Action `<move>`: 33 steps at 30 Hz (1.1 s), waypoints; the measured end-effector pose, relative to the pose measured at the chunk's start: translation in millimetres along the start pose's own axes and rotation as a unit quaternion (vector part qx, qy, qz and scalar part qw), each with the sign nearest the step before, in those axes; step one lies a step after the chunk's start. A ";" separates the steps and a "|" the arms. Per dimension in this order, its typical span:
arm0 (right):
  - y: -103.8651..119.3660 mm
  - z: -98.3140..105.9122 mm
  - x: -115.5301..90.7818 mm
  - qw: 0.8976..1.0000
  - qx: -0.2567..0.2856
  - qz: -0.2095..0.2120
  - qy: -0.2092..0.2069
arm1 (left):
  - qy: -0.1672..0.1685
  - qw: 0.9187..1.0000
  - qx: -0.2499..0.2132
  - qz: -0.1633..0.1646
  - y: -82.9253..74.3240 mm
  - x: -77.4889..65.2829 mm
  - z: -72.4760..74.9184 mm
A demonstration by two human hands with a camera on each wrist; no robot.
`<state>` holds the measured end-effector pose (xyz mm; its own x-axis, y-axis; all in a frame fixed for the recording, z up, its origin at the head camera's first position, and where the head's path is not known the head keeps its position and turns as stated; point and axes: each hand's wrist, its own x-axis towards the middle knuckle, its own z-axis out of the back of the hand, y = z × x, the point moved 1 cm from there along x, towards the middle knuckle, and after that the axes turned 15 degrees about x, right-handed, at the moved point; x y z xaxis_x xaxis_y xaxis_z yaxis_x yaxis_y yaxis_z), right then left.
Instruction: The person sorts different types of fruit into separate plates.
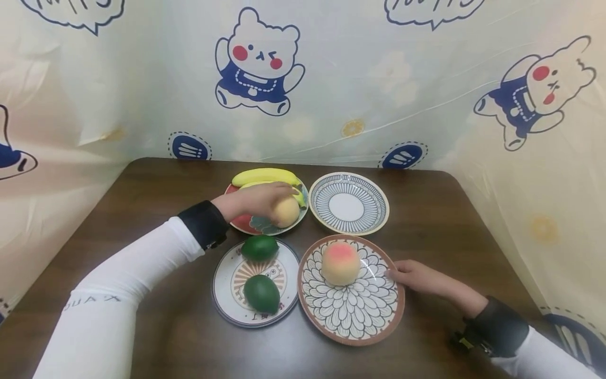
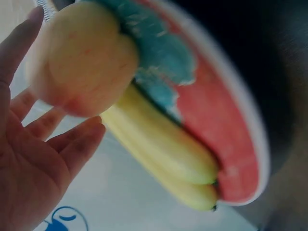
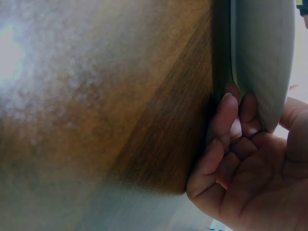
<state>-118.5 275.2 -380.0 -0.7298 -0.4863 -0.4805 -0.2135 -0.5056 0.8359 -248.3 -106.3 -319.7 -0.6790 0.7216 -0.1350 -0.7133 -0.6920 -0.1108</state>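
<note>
My left hand (image 1: 258,200) curves over a peach (image 1: 285,211) at the right side of a red and green plate (image 1: 240,223). In the left wrist view, thumb and fingers lie around this peach (image 2: 86,60), some fingertips hidden behind it. Two bananas (image 1: 265,176) lie beside it on that plate. With the thumb over the rim and fingers below, my right hand (image 1: 418,276) grips the brown-rimmed petal-patterned plate (image 1: 355,321); the right wrist view shows curled fingers under the plate's side (image 3: 264,57). A second peach (image 1: 341,263), pink on top, sits on this plate.
A white plate (image 1: 227,295) holding two dark green fruits (image 1: 262,293) stands at the front left. Behind the petal plate is a striped plate (image 1: 347,207). All stand on a brown wooden table (image 1: 184,337), with a printed cloth (image 1: 341,89) behind.
</note>
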 end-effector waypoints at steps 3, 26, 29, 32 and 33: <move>-2.0 -2.7 -0.2 1.000 0.000 -0.004 0.000 | -0.008 1.000 0.002 -0.011 2.2 -2.8 -10.8; 1.3 0.7 1.9 1.000 -0.010 -0.014 -0.009 | -0.089 0.994 0.030 -0.059 -50.8 27.0 58.9; -0.2 0.3 1.9 1.000 -0.008 -0.009 -0.005 | -0.069 0.991 0.055 -0.105 -89.1 31.6 70.6; -0.7 0.9 2.6 1.000 -0.019 0.004 -0.007 | -0.040 0.982 0.076 -0.170 -129.9 32.5 71.4; -0.7 1.4 2.9 1.000 -0.026 0.010 -0.009 | -0.031 0.977 0.085 -0.193 -142.0 32.1 69.7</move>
<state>-121.4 275.2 -381.6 -0.7446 -0.4842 -0.4595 -0.1651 -0.5334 0.8296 -180.9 16.6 -239.6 -0.3594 0.9316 -0.0543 -0.9332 -0.3586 0.0236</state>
